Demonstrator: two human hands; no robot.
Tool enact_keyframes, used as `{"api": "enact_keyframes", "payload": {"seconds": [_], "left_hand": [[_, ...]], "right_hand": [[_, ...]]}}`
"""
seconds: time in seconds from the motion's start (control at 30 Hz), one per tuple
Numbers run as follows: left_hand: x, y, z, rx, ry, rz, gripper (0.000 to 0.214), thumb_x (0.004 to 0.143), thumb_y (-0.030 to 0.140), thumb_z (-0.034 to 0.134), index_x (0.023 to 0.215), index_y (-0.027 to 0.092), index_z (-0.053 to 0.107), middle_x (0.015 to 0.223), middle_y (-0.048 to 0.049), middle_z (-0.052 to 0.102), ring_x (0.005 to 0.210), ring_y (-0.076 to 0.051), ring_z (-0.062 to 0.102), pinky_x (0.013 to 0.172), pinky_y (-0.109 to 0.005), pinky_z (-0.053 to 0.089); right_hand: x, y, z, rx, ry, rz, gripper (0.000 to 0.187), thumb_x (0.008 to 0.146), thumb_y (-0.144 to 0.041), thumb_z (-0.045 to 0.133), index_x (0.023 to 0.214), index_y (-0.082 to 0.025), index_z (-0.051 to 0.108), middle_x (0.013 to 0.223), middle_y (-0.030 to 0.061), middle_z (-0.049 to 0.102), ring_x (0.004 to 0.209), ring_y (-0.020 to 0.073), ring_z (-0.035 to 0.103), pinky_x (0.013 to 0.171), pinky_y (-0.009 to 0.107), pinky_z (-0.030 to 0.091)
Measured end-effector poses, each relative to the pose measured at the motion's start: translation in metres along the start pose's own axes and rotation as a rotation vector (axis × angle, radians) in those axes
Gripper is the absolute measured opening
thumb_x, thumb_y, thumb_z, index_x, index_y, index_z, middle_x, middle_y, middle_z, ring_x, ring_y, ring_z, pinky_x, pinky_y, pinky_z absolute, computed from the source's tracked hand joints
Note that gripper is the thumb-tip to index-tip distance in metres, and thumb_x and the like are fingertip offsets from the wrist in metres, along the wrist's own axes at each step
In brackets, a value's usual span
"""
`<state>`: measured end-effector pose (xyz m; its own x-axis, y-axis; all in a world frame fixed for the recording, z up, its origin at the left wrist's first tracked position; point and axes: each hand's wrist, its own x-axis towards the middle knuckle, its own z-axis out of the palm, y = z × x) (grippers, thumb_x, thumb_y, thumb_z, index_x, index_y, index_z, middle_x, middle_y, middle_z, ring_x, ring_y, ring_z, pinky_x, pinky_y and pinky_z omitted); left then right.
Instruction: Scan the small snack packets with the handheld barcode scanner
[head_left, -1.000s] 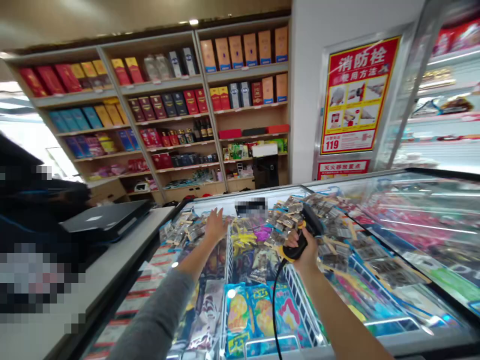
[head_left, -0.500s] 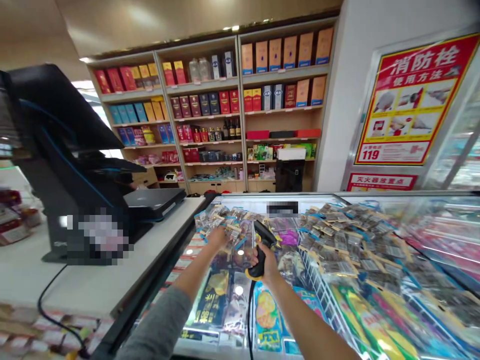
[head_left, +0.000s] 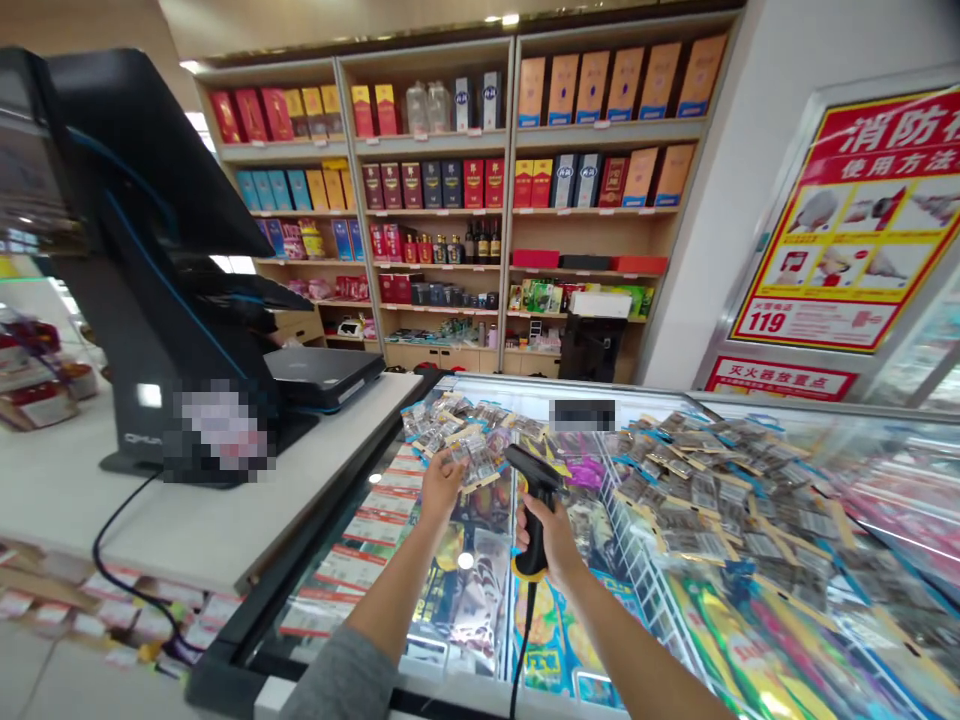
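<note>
The left hand (head_left: 441, 485) pinches a clear packet (head_left: 474, 458) at the far-left pile (head_left: 439, 420); the right hand (head_left: 556, 538) curls closed around the handle of a black-and-yellow scanner (head_left: 535, 545).

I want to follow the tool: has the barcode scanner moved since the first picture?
Yes, leftward: the barcode scanner in the right hand appeared right of the purple packet; now it appears left of it.

Barcode scanner (head_left: 535, 527) in right hand (head_left: 555, 535): smooth plastic | small packets (head_left: 480, 455) at left hand (head_left: 441, 487): glossy clear film | wire basket (head_left: 639, 556) right of scanner grip: coated-looking metal | countertop (head_left: 337, 480) left of both: smooth, satin | sleeve (head_left: 346, 672) behind left hand: matt cloth
</note>
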<state>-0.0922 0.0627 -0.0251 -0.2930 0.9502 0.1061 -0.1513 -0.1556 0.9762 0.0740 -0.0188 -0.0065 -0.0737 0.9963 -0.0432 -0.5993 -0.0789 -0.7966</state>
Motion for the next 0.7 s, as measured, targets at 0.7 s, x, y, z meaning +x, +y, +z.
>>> {"api": "enact_keyframes", "payload": {"seconds": [0.7], "left_hand": [[-0.007,0.001,-0.001,-0.142,0.040,-0.006,0.080,0.052,0.043,0.088,0.120,0.014,0.058,0.082,-0.0039,0.071,0.077,-0.018,0.069,0.076,-0.034,0.056]], "right_hand": [[-0.026,0.002,-0.006,-0.621,0.056,-0.126,0.015,0.068,-0.032,0.074,0.075,-0.023,0.063,0.043,-0.0049,0.048,0.039,0.0146,0.043,0.039,0.025,0.026]]}}
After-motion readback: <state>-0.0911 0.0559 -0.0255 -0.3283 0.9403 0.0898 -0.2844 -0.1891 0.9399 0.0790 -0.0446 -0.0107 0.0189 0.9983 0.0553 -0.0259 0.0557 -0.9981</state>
